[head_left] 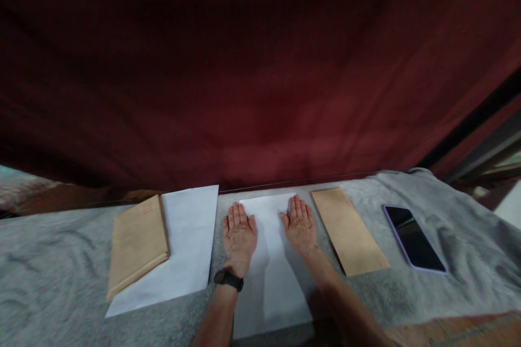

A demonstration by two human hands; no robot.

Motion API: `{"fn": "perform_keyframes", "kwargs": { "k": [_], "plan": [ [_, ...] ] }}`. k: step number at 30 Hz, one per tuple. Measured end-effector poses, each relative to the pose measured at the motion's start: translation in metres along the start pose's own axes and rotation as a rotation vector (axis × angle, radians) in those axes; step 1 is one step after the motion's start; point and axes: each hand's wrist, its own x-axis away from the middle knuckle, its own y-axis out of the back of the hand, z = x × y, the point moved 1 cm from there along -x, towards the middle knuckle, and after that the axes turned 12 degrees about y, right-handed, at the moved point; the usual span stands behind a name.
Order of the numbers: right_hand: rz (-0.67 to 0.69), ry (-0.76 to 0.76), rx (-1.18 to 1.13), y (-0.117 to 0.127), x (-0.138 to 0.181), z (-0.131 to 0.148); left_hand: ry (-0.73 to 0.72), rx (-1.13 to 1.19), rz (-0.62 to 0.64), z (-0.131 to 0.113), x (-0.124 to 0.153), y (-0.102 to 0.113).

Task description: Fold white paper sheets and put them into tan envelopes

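A white sheet of paper (280, 282) lies on the grey cloth between my forearms. My left hand (239, 233) rests palm down at its far left edge, fingers stretched out and pointing away from me. On the far right edge, my right hand (300, 225) lies flat the same way, thumb spread towards the middle. Neither hand holds anything. Just right of my right hand is a single brown envelope (350, 233). To the left, a stack of brown envelopes (138, 244) sits partly over more white paper (191, 244).
A smartphone (415, 238) with a purple edge lies at the right on the wrinkled grey cloth (52, 260). Behind the cloth-covered surface hangs a dark red curtain (260, 92). Brick-coloured floor (459, 331) shows at the lower right. A black watch (228, 280) is on my left wrist.
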Motion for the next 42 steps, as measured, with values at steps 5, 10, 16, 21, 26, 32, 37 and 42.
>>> {"fn": "perform_keyframes", "kwargs": {
  "k": [5, 10, 16, 21, 26, 32, 37, 42],
  "plan": [
    [-0.010, -0.013, -0.020, 0.005, 0.010, -0.007, 0.060, 0.015, -0.037, 0.009, 0.004, 0.007],
    [-0.087, 0.016, -0.026, 0.010, 0.021, -0.011, 0.012, 0.064, -0.070, 0.006, 0.009, 0.015],
    [0.030, 0.169, -0.124, 0.021, 0.022, 0.009, -0.335, 0.147, 0.167, -0.021, 0.023, 0.015],
    [0.106, 0.253, -0.201, 0.022, 0.008, 0.024, -0.386, 0.110, 0.271, -0.031, 0.017, 0.009],
    [0.133, 0.253, -0.189, 0.015, -0.010, 0.026, -0.371, 0.103, 0.259, -0.030, 0.004, 0.004],
    [0.124, 0.210, -0.144, 0.007, -0.024, 0.028, -0.305, 0.083, 0.221, -0.030, -0.002, 0.001],
    [0.084, 0.124, -0.085, -0.001, -0.026, 0.028, -0.206, 0.075, 0.180, -0.031, -0.005, -0.001],
    [0.045, 0.051, -0.028, -0.004, -0.022, 0.017, -0.114, 0.051, 0.168, -0.024, -0.008, -0.001]
  ]
}}
